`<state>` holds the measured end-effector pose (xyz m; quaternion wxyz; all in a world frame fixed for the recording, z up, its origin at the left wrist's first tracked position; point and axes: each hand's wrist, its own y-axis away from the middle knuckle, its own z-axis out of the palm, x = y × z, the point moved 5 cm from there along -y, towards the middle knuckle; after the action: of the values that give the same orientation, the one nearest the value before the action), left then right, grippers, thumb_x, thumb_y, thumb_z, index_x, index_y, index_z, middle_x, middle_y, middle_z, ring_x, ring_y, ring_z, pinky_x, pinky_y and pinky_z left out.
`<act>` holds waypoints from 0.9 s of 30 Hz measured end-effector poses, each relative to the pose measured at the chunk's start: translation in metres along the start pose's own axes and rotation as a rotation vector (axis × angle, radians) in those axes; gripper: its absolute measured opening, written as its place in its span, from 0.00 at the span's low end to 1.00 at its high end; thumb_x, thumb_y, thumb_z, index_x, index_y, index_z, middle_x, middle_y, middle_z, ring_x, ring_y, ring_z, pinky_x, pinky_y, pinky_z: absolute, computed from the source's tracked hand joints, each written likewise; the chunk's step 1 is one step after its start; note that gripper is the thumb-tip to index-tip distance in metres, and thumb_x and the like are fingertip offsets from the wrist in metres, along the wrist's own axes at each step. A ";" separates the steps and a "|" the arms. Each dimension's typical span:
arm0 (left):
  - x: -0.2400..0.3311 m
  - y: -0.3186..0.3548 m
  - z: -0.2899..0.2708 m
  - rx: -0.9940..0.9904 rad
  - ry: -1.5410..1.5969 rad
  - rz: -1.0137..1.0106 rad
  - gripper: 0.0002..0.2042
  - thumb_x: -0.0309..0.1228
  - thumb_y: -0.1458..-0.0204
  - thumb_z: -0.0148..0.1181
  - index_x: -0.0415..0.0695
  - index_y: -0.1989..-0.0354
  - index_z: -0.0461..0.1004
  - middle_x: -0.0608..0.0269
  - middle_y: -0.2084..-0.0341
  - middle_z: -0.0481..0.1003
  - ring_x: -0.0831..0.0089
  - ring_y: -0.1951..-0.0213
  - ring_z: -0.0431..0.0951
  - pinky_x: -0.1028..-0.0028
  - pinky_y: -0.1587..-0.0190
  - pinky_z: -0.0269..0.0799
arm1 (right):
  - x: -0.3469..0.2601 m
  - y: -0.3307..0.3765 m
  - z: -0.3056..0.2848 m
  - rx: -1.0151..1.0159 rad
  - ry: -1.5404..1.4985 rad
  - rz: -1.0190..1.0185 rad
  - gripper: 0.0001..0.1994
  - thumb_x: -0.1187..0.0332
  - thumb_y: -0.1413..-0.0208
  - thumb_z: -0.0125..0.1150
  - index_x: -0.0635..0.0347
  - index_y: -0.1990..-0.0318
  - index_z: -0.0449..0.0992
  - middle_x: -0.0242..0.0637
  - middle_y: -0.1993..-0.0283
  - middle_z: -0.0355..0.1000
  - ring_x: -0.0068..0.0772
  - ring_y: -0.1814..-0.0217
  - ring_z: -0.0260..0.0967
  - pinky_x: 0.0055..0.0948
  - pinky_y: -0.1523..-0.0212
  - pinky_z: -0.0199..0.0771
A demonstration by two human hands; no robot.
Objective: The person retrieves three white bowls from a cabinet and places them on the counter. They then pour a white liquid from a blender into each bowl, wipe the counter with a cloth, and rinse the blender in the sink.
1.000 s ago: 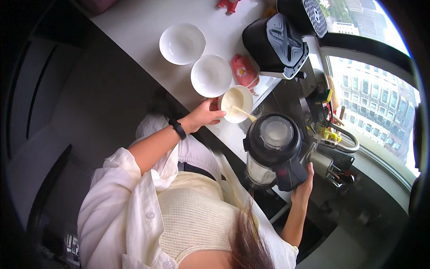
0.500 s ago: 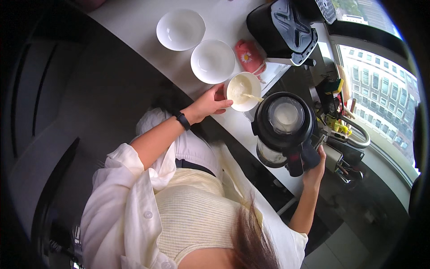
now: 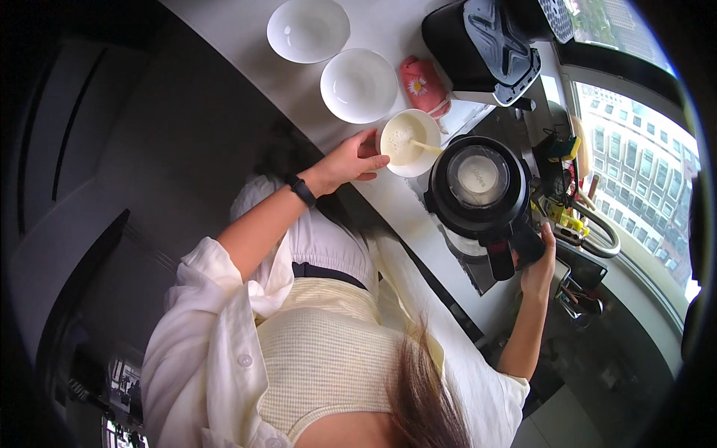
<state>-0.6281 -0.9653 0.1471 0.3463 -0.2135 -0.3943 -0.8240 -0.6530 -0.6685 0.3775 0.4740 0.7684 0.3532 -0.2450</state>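
Since the cream-coloured liquid (image 3: 402, 151) has risen in the small round white bowl (image 3: 405, 173) on the white counter (image 3: 388, 30), filling seems advanced – the left hand (image 3: 351, 161) touches it half-open, the right hand (image 3: 541, 263), fingers hidden, apparently grips the black-lidded clear jug (image 3: 478, 196).

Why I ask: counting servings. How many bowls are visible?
3: the far bowl at the picture's top, the near bowl at the left hand, and the middle bowl between them.
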 end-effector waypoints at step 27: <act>-0.009 -0.007 0.008 0.049 0.014 -0.006 0.34 0.41 0.46 0.62 0.46 0.35 0.53 0.64 0.49 0.70 0.74 0.48 0.70 0.67 0.49 0.69 | 0.001 -0.005 -0.013 -0.014 0.141 -0.069 0.30 0.47 0.38 0.39 0.66 0.76 0.74 0.38 0.86 0.66 0.30 0.87 0.63 0.25 0.81 0.59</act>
<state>-0.6267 -0.9521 0.1425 0.3516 -0.1979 -0.4129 -0.8165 -0.6559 -0.6546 0.3798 0.4445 0.7680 0.4136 -0.2040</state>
